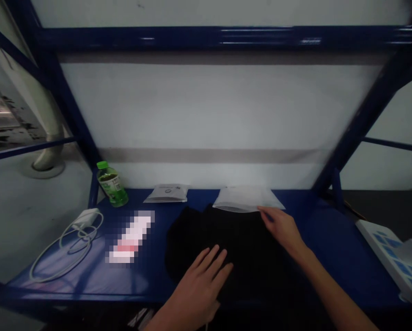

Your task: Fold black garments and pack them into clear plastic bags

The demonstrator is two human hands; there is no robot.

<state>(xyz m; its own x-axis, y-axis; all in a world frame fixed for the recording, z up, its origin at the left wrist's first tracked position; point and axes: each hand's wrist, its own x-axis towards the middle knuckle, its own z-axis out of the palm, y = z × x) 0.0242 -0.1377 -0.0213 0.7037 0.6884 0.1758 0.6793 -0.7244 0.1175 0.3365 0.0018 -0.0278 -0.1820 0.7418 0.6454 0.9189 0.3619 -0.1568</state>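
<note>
Left hand (200, 285) is flat on the black garment (250, 262), fingers spread, holding nothing - right hand (281, 230) is open, fingers loosely together at the edge of a frosted poly bag (243, 200). I see the garment lying outside that bag on the blue steel shelf (330, 257), with a second poly bag (166, 193) further left.

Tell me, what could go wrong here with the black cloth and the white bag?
The white plastic bag lies at the blue shelf's back edge, close to the right hand, so a bump might push it off. The black cloth, under the left hand, reaches near the front edge and might slip down. The green-capped bottle could tip if knocked.
</note>
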